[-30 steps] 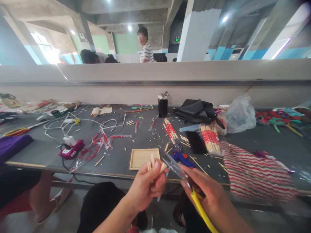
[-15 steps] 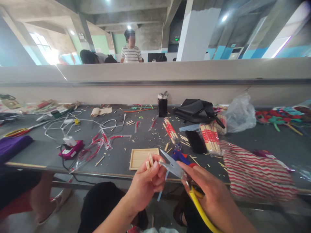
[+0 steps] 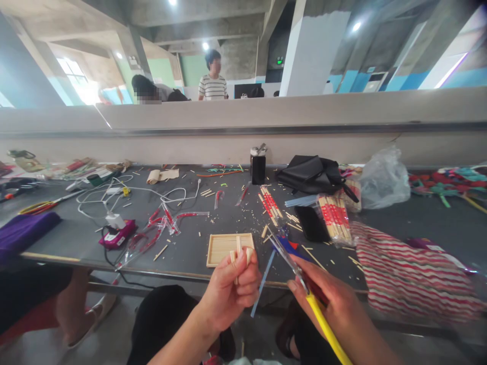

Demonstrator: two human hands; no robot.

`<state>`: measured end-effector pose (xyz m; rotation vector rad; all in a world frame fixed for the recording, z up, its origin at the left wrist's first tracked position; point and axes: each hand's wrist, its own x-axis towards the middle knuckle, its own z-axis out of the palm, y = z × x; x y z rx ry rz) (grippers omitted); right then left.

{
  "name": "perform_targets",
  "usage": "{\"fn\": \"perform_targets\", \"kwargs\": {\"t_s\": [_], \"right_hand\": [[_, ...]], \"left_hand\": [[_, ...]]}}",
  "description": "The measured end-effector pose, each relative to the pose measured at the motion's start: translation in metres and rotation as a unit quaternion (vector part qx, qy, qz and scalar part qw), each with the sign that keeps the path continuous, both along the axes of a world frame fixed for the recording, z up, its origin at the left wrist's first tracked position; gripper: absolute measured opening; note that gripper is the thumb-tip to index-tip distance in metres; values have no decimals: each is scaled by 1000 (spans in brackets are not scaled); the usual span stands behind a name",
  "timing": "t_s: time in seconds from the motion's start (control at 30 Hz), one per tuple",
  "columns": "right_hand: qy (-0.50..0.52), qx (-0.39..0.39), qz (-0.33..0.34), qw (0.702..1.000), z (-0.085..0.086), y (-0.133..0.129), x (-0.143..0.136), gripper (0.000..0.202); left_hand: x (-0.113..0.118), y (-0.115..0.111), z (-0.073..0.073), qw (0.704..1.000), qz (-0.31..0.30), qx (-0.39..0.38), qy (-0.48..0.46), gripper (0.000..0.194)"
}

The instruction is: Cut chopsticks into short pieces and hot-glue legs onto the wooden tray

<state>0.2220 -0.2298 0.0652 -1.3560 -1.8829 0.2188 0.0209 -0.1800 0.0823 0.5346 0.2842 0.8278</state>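
Observation:
Short pale wooden sticks (image 3: pixel 239 245) poke up from my left hand (image 3: pixel 234 284), whose fingers are closed around them. My right hand (image 3: pixel 331 299) holds scissors (image 3: pixel 289 259) with yellow handles, their blades pointing up and left, apart from the sticks. Just behind my left hand, a shallow wooden tray (image 3: pixel 218 249) lies near the table's front edge. A pale blue strip (image 3: pixel 263 284) hangs down between my hands. Partly hidden behind the scissors is a blue tool (image 3: pixel 285 245) with a red part.
Packs of red-banded sticks (image 3: pixel 335 218), a black phone (image 3: pixel 311 223) and a striped cloth (image 3: pixel 414 274) lie right. A black bag (image 3: pixel 312 172) and bottle (image 3: pixel 258 166) stand behind. Cables (image 3: pixel 175 195) and a pink box (image 3: pixel 117 234) lie left. A person (image 3: pixel 213 83) is beyond the partition.
The scissors have moved right, away from the sticks, and their blades look closer together. The view has shifted slightly. The person beyond the partition has turned their head.

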Motion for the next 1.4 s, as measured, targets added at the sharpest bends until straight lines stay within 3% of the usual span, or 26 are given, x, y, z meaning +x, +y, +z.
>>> {"fn": "perform_targets", "kwargs": {"t_s": [0.37, 0.6, 0.97, 1.4], "right_hand": [[-49, -57, 31, 997, 4, -1, -7, 45], [-94, -82, 47, 991, 9, 0, -11, 58], [-165, -9, 18, 986, 19, -2, -11, 63], [-176, 5, 27, 984, 23, -1, -9, 68]], "left_hand": [[5, -1, 1, 998, 57, 27, 18, 8], [6, -5, -5, 993, 76, 58, 71, 20], [6, -6, -12, 987, 95, 95, 91, 19], [8, -6, -17, 983, 109, 109, 101, 18]]}}
